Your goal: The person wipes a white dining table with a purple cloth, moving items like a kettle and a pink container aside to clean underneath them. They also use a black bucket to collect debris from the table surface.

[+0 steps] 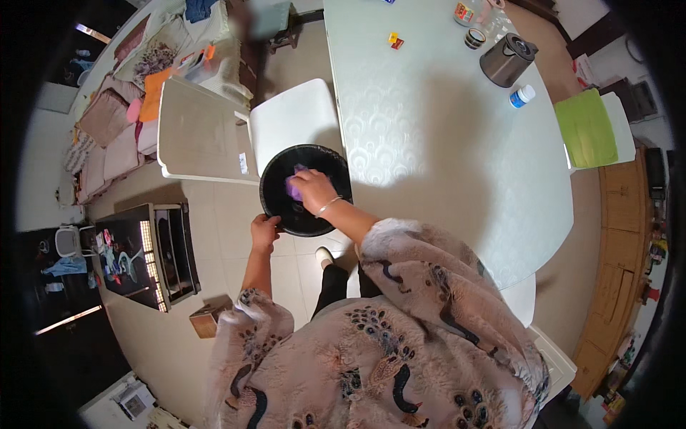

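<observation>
A round black basin (pixel 325 227) rests at least partly over the seat of a white chair (pixel 296 107), beside the table's left edge. My left hand (pixel 265 232) grips the basin's near-left rim, fingers closed round it. Inside the basin, my right hand (pixel 314 191) is closed on a purple cloth (pixel 294 187), which looks bunched up. A bracelet circles my right wrist. The basin's dark inside hides whether it holds water.
The pale table (pixel 400 129) fills the right side, with a kettle (pixel 507 60), a white-capped blue bottle (pixel 522 96), a jar (pixel 474 38) and small packets (pixel 395 41). Left stand a low black coffee table (pixel 146 254), a small box (pixel 209 318) and a cushioned sofa (pixel 118 154).
</observation>
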Demonstrator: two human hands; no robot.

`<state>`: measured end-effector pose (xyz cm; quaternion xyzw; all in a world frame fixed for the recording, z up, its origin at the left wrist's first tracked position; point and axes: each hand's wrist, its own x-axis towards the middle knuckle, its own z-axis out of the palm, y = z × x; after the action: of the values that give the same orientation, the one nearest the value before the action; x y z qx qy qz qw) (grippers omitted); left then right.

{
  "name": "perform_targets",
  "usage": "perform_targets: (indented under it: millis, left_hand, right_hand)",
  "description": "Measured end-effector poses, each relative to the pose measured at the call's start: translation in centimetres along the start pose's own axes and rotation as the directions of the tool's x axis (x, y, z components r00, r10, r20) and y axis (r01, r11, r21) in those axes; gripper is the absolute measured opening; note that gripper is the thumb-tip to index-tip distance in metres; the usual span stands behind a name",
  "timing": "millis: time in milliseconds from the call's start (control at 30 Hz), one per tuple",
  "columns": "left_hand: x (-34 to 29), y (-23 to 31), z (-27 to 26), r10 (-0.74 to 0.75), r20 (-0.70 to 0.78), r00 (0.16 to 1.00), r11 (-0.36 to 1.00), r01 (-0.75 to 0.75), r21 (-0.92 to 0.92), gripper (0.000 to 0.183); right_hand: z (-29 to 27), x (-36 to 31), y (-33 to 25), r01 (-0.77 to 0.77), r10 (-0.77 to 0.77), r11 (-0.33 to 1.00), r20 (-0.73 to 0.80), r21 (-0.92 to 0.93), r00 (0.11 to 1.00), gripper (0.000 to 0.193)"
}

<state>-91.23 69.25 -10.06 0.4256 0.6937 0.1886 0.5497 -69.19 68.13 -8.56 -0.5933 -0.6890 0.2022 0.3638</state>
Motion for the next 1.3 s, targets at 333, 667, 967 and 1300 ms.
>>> perform_targets:
  millis: [333, 667, 967, 1300]
  left_hand:
    - [-1.4, -0.8, 0.6, 0.001, 0.010, 1.000, 0.998, 0.000, -0.069, 0.017]
    - [-1.1, -1.2, 1.5, -0.011, 0.008, 1.000, 0.997, 0.011, -0.073, 0.015]
    - [-1.3, -2.5, 0.7, -0.040, -0.031, 0.999, 0.999, 0.039, -0.029, 0.016]
    - [-0.6, -5.5, -0.3, -0.006, -0.044, 0.999, 1.000, 0.005, -0.011, 0.014]
  right_hand:
    - [-12.4, -2.0, 7.3, -0.337, 0.582, 0.431, 0.028, 0.837, 0.813, 0.049]
    - [-15.7, -2.5, 28.2, -0.522, 0.082, 0.646, -0.630, -0.556, 0.772, 0.034]
    - [2.2, 0.0, 3.0, -0.073, 0.081, 0.993, -0.082, 0.097, 0.993, 0.034]
    - [-6.6, -0.8, 5.8, 0.019, 0.102, 0.948, -0.359, 0.317, 0.928, 0.045]
